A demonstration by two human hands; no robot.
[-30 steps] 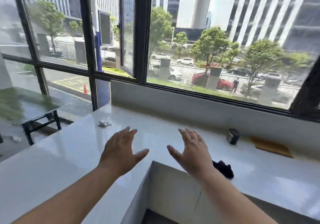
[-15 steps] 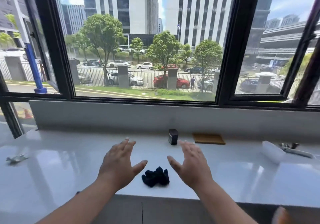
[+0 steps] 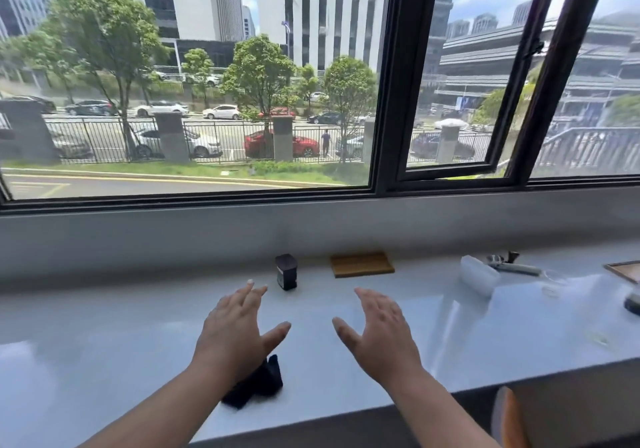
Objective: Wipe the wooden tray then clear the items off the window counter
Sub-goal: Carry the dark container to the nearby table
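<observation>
A small wooden tray (image 3: 362, 264) lies flat at the back of the white window counter (image 3: 104, 336), against the wall. Left of it stands a small dark box (image 3: 286, 272). A crumpled black cloth (image 3: 258, 383) lies near the counter's front edge, partly hidden under my left wrist. My left hand (image 3: 235, 333) hovers over the counter with fingers spread, holding nothing. My right hand (image 3: 379, 335) hovers beside it, also spread and empty, in front of the tray.
To the right sit a translucent white container (image 3: 479, 274), a metal tool (image 3: 512, 264), the corner of a wooden frame (image 3: 623, 271) and a dark object (image 3: 633, 302) at the frame's edge. An orange thing (image 3: 509, 420) shows below the counter. A window sash (image 3: 460, 170) stands ajar.
The view has swung right and closer to the counter. The cloth now sits under my left wrist, and the tray and box are straight ahead. Both hands stay spread and empty.
</observation>
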